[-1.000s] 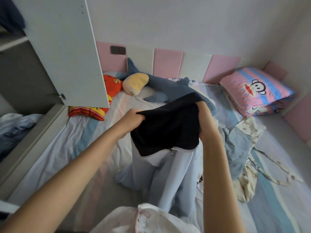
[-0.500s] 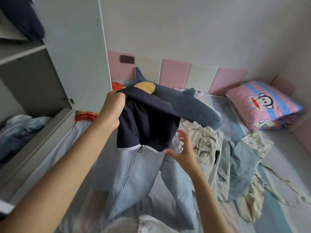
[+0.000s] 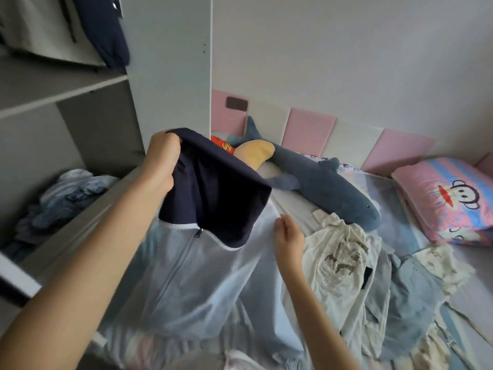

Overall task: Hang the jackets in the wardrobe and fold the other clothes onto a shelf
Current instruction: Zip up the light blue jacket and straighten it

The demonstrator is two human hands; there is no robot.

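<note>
Gripping the navy hood of the pale-blue zip jacket (image 3: pixel 202 276), the left hand (image 3: pixel 160 161) holds it above the bed (image 3: pixel 293 205), left of the blue-grey plush shark (image 3: pixel 328 188). The right hand (image 3: pixel 288 236), fingers loosely curled, meets the jacket's edge; whether it pinches the cloth is unclear.

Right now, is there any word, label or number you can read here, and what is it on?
Nothing here can be read.
The red cushion: yellow marks, too blurred.
The cream shirt: brown print, too blurred; its dark tag too small.
The pillow: cartoon monkey face, no words seen.
</note>
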